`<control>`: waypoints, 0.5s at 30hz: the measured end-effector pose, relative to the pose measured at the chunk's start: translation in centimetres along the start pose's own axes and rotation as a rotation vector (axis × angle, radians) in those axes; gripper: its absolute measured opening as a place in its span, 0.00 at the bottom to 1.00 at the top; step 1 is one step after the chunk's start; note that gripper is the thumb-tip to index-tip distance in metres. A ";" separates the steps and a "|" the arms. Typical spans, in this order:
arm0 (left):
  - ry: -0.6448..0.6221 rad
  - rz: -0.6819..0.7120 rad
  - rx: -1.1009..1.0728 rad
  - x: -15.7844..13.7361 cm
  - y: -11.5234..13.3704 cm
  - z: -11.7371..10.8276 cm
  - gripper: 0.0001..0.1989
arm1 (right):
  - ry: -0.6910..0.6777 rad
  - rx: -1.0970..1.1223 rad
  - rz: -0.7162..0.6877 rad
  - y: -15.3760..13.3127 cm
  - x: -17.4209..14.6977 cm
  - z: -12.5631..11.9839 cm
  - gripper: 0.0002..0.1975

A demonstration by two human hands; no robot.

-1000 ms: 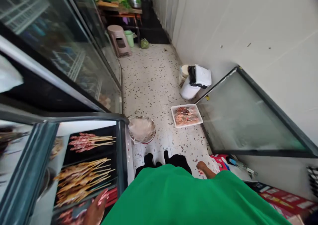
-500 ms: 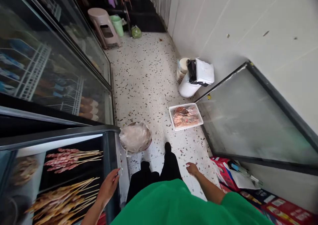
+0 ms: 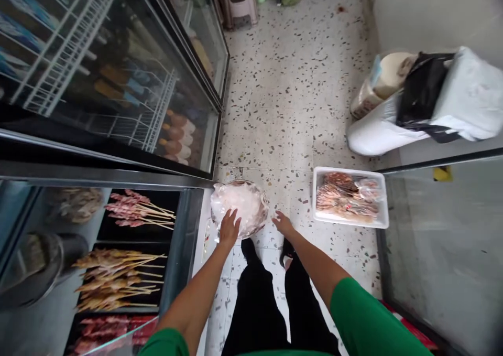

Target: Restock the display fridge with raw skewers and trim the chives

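A round basin covered with crumpled clear plastic stands on the floor in front of my feet. Over its near left edge reaches my left hand, fingers spread; whether it touches the plastic I cannot tell. My right hand is just right of the basin, fingers apart and slightly curled, holding nothing. Farther right on the floor lies a white tray with bagged skewered meat in it.
At left, a display case holds meat skewers on black trays. Above it stands a glass-door fridge. White buckets and bags lean by the right wall, near a framed glass panel. A stool stands at the far end.
Both hands have reached forward and down to the basin, the left coming away from the display case edge. My view has moved lower and closer to the floor.
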State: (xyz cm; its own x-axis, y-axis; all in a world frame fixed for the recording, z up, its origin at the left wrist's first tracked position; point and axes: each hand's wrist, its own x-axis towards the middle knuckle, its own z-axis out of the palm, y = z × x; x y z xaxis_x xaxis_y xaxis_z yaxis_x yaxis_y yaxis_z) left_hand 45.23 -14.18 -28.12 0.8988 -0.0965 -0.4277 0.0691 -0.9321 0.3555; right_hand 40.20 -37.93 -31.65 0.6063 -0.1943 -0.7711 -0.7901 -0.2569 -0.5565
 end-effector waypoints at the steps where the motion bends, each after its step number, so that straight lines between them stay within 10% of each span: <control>1: -0.041 -0.006 -0.009 0.7 0.4 0.5 0.26 | -0.038 -0.038 -0.055 -1.2 0.6 1.8 0.25; 6: -0.249 -0.066 0.147 2.6 1.8 2.9 0.22 | -0.216 -0.231 -0.216 -4.9 0.2 8.0 0.27; 10: -0.357 -0.131 0.280 5.3 0.6 4.9 0.20 | -0.002 -0.283 -0.239 -3.7 1.2 6.6 0.23; 15: -0.571 -0.141 0.367 9.4 -2.2 8.2 0.20 | 0.022 -0.015 0.139 0.3 6.1 4.6 0.31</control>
State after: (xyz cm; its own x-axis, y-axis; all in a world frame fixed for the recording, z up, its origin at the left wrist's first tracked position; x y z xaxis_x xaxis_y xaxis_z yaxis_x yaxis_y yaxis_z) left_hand 49.93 -15.89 -39.75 0.5162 -0.0411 -0.8555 -0.0731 -0.9973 0.0038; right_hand 43.27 -34.86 -37.90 0.4927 -0.2503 -0.8334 -0.8655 -0.2403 -0.4395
